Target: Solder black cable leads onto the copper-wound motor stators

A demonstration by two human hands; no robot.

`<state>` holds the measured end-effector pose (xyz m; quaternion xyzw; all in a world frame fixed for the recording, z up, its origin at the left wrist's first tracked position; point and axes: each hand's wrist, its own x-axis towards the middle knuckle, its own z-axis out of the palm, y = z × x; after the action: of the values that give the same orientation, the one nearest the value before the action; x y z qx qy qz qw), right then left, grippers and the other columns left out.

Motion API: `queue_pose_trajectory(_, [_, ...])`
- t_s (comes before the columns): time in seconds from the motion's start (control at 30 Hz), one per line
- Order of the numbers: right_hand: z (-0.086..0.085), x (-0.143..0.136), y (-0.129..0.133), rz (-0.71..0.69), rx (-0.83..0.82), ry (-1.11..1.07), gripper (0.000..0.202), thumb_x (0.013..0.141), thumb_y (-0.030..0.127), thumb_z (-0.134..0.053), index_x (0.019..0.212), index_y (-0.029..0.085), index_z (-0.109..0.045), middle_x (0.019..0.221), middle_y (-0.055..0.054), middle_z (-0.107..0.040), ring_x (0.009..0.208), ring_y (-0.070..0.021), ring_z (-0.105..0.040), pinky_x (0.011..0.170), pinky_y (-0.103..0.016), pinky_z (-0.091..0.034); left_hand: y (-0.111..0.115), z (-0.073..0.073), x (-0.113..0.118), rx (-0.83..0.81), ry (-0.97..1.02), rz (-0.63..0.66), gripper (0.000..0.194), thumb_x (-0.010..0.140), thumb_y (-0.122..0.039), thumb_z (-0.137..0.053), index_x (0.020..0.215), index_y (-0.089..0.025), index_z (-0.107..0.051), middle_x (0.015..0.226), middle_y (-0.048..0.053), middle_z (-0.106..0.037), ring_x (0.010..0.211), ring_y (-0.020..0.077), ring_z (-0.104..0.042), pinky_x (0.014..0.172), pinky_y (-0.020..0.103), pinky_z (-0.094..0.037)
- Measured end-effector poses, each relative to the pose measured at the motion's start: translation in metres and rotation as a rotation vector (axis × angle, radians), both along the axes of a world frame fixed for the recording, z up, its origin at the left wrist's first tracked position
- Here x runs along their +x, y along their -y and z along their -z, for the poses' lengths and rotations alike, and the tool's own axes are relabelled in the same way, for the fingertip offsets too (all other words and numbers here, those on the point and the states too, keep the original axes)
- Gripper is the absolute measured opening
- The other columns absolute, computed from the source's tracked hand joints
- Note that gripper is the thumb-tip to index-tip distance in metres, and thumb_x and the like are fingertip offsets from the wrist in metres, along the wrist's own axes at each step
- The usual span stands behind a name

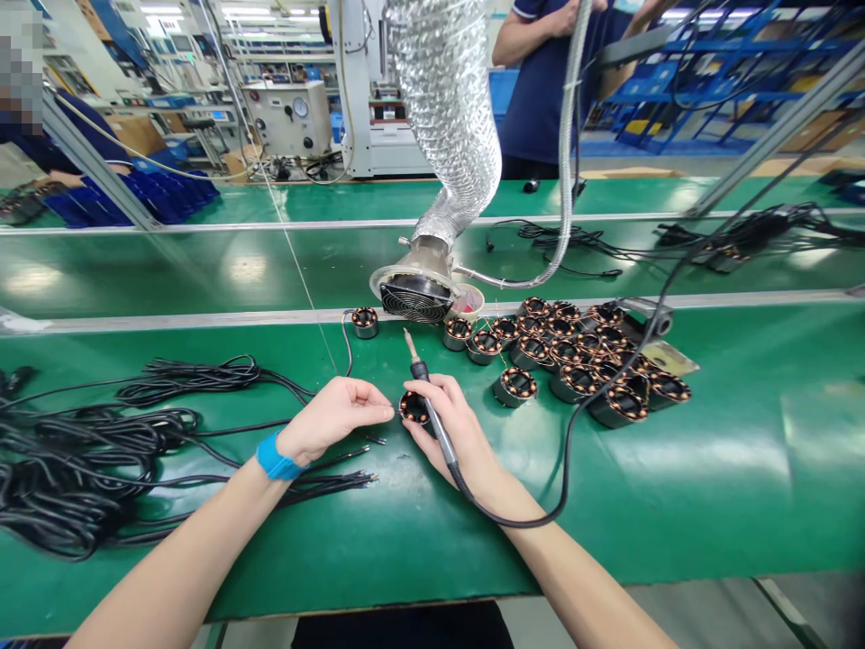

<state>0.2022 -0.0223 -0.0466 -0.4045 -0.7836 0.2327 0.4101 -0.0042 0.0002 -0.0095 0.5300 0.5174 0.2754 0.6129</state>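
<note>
My right hand (459,433) grips a small round motor stator (413,408) with copper windings between thumb and fingers. A soldering iron (441,437) lies across the same hand, its bare tip pointing up and away. At the stator's left side is my left hand (344,407), thumb and forefinger pinched together; whatever is between them is too small to make out. Black cables (277,383) run from the left behind and under that hand. Stripped cable ends (361,479) lie just below it. Farther back, a single stator (365,322) with a cable attached stands on the green table.
Several stators (531,350) crowd the right side. A fume extractor (417,297) on a foil duct hangs over the back of the work area. Coiled cables (87,478) cover the left. The iron's cord (568,451) loops over my right forearm. Another person (541,90) stands across the bench.
</note>
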Motion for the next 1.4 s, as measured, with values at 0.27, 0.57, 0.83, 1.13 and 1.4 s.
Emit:
queue_pose_trajectory(0.27, [-0.003,0.000,0.001,-0.005,-0.002,0.017,0.050,0.087,0.009,-0.058,0.132,0.029,-0.047,0.121,-0.007,-0.050,0.099,-0.0179,-0.062,0.089,-0.034,-0.054,0.000,0.002,0.001,0.027,-0.028,-0.003,0.023,0.071,-0.034,-0.079,0.077,-0.012,-0.075,0.075,0.006,-0.072,0.068,0.0149,-0.060,0.069,0.027,-0.046])
queue_pose_trajectory(0.57, [-0.002,0.000,0.002,0.001,0.011,0.018,0.052,0.086,0.008,-0.058,0.132,0.030,-0.047,0.120,-0.007,-0.050,0.099,-0.0185,-0.062,0.090,-0.035,-0.054,0.001,0.002,0.001,0.031,-0.051,-0.003,0.026,0.072,-0.037,-0.078,0.078,-0.013,-0.076,0.077,0.006,-0.073,0.070,0.0160,-0.061,0.068,0.027,-0.046])
queue_pose_trajectory(0.83, [-0.002,0.000,0.002,0.004,0.014,0.014,0.050,0.086,0.008,-0.059,0.130,0.029,-0.048,0.120,-0.007,-0.050,0.099,-0.0182,-0.061,0.088,-0.034,-0.054,0.001,0.000,0.003,0.036,-0.047,-0.007,0.027,0.072,-0.038,-0.078,0.079,-0.013,-0.076,0.080,0.007,-0.074,0.071,0.0163,-0.062,0.070,0.028,-0.046])
queue_pose_trajectory(1.13, [-0.003,0.000,0.003,0.014,0.008,0.002,0.049,0.087,0.012,-0.060,0.131,0.030,-0.047,0.118,-0.007,-0.051,0.098,-0.0190,-0.062,0.089,-0.036,-0.055,0.001,-0.009,0.002,0.029,-0.092,0.046,0.035,0.076,-0.048,-0.071,0.080,-0.013,-0.073,0.063,0.001,-0.061,0.052,0.0093,-0.040,0.047,0.023,-0.025])
queue_pose_trajectory(1.4, [-0.002,-0.002,0.003,-0.002,0.069,-0.059,0.049,0.089,0.012,-0.058,0.133,0.031,-0.047,0.119,-0.007,-0.048,0.103,-0.0180,-0.061,0.092,-0.034,-0.055,0.002,-0.011,0.001,0.104,-0.097,0.137,0.033,0.083,-0.046,-0.064,0.080,-0.014,-0.071,0.076,0.003,-0.067,0.070,0.0146,-0.054,0.067,0.026,-0.041])
